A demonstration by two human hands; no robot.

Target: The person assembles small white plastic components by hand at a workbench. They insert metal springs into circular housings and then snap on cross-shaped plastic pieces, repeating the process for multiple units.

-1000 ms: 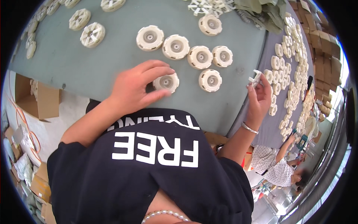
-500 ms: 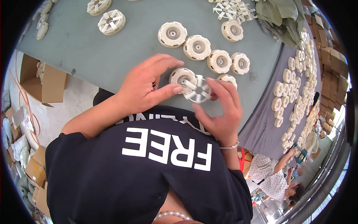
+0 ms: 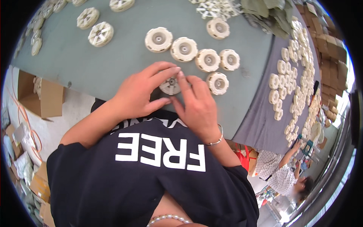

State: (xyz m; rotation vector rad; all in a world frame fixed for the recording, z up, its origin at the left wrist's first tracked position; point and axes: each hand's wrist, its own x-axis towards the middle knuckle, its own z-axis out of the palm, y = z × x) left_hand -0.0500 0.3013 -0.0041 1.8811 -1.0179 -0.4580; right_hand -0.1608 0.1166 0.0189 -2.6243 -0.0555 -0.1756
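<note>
A round cream plastic wheel part (image 3: pixel 170 85) lies near the front edge of the grey-green table (image 3: pixel 113 64), and both my hands are on it. My left hand (image 3: pixel 140 94) cups it from the left, thumb below and fingers over its top. From the right, my right hand (image 3: pixel 194 106) presses down on it with the fingertips; a bracelet circles that wrist. Most of the part is hidden under my fingers. Another cream wheel (image 3: pixel 217 83) lies just right of my hands, and a row of several more (image 3: pixel 184 48) lies behind them.
More cream wheels (image 3: pixel 100 33) lie at the table's far left. A second table (image 3: pixel 264 125) on the right carries several stacked cream parts (image 3: pixel 287 75). An open cardboard box (image 3: pixel 41 98) sits on the floor at left. Another person (image 3: pixel 281 176) works at lower right.
My right hand came in from the right with a small piece and now presses down on the wheel beside my left hand; the metal-looking disc seen half a second ago is covered.
</note>
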